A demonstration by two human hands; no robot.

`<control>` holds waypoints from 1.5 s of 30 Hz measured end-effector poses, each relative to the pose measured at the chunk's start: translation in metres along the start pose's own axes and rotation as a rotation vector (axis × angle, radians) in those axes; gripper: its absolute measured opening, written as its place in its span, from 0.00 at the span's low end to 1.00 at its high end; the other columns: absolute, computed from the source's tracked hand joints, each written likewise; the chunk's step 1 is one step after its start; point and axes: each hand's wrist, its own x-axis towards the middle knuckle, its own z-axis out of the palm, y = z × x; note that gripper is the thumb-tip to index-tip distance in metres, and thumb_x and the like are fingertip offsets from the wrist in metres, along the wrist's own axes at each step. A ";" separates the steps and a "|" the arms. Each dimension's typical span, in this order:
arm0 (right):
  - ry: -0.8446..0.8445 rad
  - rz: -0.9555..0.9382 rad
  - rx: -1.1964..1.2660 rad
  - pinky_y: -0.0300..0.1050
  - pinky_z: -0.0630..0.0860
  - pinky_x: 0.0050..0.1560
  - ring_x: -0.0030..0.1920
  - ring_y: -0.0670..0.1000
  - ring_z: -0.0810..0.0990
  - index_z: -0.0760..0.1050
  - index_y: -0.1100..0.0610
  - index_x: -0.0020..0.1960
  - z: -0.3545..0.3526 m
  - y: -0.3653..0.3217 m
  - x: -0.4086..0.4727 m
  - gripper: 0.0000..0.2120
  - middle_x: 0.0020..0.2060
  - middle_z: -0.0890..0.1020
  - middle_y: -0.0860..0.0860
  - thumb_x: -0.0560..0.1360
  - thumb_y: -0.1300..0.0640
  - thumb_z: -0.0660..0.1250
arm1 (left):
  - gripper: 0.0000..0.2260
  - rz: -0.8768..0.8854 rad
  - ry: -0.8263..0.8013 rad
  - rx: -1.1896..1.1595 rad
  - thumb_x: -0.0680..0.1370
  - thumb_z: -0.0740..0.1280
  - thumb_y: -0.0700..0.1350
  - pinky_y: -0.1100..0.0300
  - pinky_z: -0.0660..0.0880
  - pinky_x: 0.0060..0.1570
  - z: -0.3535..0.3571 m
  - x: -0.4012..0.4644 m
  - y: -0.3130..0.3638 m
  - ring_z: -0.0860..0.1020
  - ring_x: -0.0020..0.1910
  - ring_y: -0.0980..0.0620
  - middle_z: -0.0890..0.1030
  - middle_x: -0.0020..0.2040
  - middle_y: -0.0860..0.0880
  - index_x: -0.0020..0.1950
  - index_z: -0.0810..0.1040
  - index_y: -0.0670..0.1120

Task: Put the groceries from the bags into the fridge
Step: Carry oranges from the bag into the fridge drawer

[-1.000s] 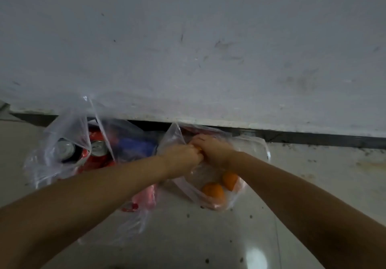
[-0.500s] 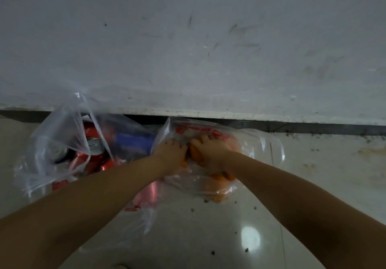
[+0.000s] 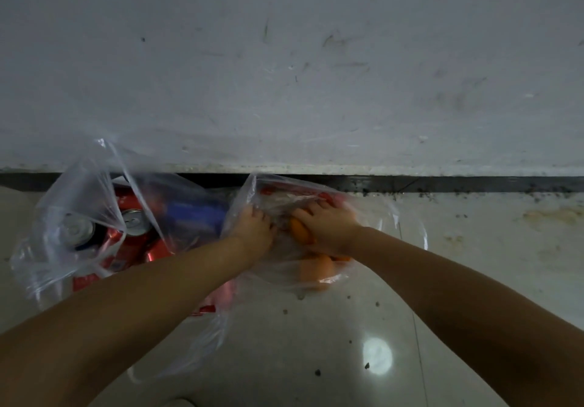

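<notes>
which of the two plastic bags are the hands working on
The clear plastic bag of orange fruit, on the right by the wall. Both the left hand and the right hand are on it. The other clear plastic bag of drink cans sits untouched to its left.

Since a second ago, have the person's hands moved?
Yes. Both the left hand and right hand have pushed deeper into the orange bag, toward the dark baseboard strip.

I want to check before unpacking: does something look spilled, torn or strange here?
Nothing spilled or torn. Only dark specks of dirt lie on the floor beside the bag of oranges, and the wall is scuffed.
</notes>
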 end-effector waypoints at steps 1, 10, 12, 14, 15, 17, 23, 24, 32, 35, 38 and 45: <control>0.001 -0.001 -0.017 0.55 0.64 0.69 0.71 0.59 0.65 0.56 0.47 0.74 0.001 -0.001 -0.001 0.35 0.73 0.64 0.55 0.72 0.42 0.66 | 0.18 0.019 0.044 -0.082 0.81 0.55 0.51 0.47 0.58 0.69 0.000 -0.002 -0.005 0.66 0.68 0.42 0.69 0.69 0.43 0.69 0.66 0.46; 0.117 0.289 0.377 0.56 0.70 0.64 0.64 0.58 0.70 0.57 0.44 0.71 -0.022 -0.027 -0.039 0.35 0.67 0.69 0.53 0.69 0.40 0.69 | 0.27 -0.274 0.216 -1.206 0.69 0.68 0.58 0.52 0.71 0.60 -0.025 -0.044 -0.021 0.74 0.61 0.44 0.75 0.61 0.43 0.63 0.72 0.46; 0.103 0.344 0.492 0.58 0.72 0.63 0.66 0.59 0.68 0.56 0.43 0.70 -0.036 -0.041 -0.060 0.36 0.68 0.66 0.53 0.67 0.41 0.70 | 0.30 -0.219 0.146 -1.098 0.67 0.69 0.58 0.48 0.72 0.59 -0.043 -0.068 -0.019 0.74 0.60 0.43 0.74 0.61 0.43 0.65 0.69 0.48; 0.091 0.381 0.557 0.60 0.71 0.63 0.68 0.60 0.67 0.56 0.43 0.69 -0.051 -0.054 -0.081 0.39 0.71 0.63 0.53 0.65 0.40 0.71 | 0.33 -0.196 0.062 -1.082 0.68 0.71 0.56 0.47 0.72 0.59 -0.061 -0.092 -0.020 0.72 0.61 0.42 0.72 0.63 0.43 0.70 0.64 0.49; 0.084 0.395 0.578 0.60 0.72 0.63 0.69 0.60 0.67 0.55 0.43 0.70 -0.059 -0.060 -0.092 0.39 0.72 0.62 0.53 0.65 0.40 0.72 | 0.33 -0.199 0.056 -1.106 0.69 0.71 0.56 0.46 0.72 0.58 -0.069 -0.104 -0.022 0.73 0.60 0.43 0.72 0.63 0.44 0.70 0.63 0.50; 0.085 0.419 0.630 0.58 0.73 0.63 0.68 0.59 0.68 0.53 0.43 0.71 -0.076 -0.071 -0.115 0.40 0.72 0.62 0.52 0.67 0.41 0.72 | 0.32 -0.227 0.078 -1.165 0.69 0.72 0.56 0.46 0.73 0.56 -0.086 -0.129 -0.023 0.73 0.58 0.45 0.71 0.63 0.45 0.68 0.63 0.50; 0.036 0.503 0.695 0.54 0.76 0.55 0.59 0.58 0.75 0.54 0.46 0.73 -0.160 -0.115 -0.204 0.37 0.65 0.69 0.55 0.71 0.46 0.70 | 0.33 -0.256 0.065 -1.208 0.69 0.73 0.54 0.44 0.72 0.59 -0.155 -0.229 -0.028 0.70 0.62 0.43 0.69 0.64 0.44 0.69 0.62 0.49; 0.032 0.521 0.701 0.54 0.76 0.55 0.58 0.58 0.75 0.54 0.47 0.73 -0.178 -0.121 -0.220 0.37 0.64 0.69 0.55 0.71 0.46 0.70 | 0.33 -0.259 0.052 -1.219 0.69 0.73 0.53 0.44 0.72 0.59 -0.172 -0.248 -0.031 0.70 0.62 0.43 0.68 0.65 0.43 0.69 0.61 0.49; 0.131 0.622 0.770 0.52 0.78 0.53 0.55 0.58 0.76 0.56 0.49 0.71 -0.357 -0.164 -0.367 0.34 0.62 0.70 0.56 0.72 0.47 0.70 | 0.32 -0.167 0.087 -1.169 0.70 0.73 0.52 0.53 0.70 0.53 -0.344 -0.395 -0.075 0.71 0.63 0.41 0.67 0.67 0.43 0.69 0.63 0.47; 0.215 0.700 0.771 0.55 0.78 0.53 0.55 0.60 0.76 0.57 0.50 0.70 -0.408 -0.169 -0.415 0.34 0.62 0.70 0.57 0.71 0.47 0.71 | 0.31 -0.071 0.131 -1.124 0.69 0.73 0.54 0.51 0.71 0.55 -0.403 -0.428 -0.088 0.72 0.61 0.41 0.68 0.65 0.43 0.68 0.64 0.48; 0.356 0.812 0.806 0.53 0.77 0.54 0.57 0.59 0.76 0.56 0.50 0.72 -0.440 -0.180 -0.468 0.35 0.63 0.70 0.57 0.72 0.47 0.71 | 0.30 0.067 0.169 -1.008 0.69 0.72 0.54 0.49 0.73 0.55 -0.461 -0.444 -0.088 0.73 0.59 0.44 0.69 0.63 0.45 0.67 0.63 0.51; 0.561 1.171 0.848 0.51 0.77 0.54 0.57 0.58 0.76 0.56 0.49 0.71 -0.432 -0.229 -0.638 0.35 0.64 0.69 0.56 0.71 0.47 0.71 | 0.31 0.501 0.277 -0.737 0.71 0.71 0.54 0.50 0.74 0.57 -0.582 -0.494 0.008 0.74 0.59 0.45 0.69 0.65 0.45 0.70 0.62 0.50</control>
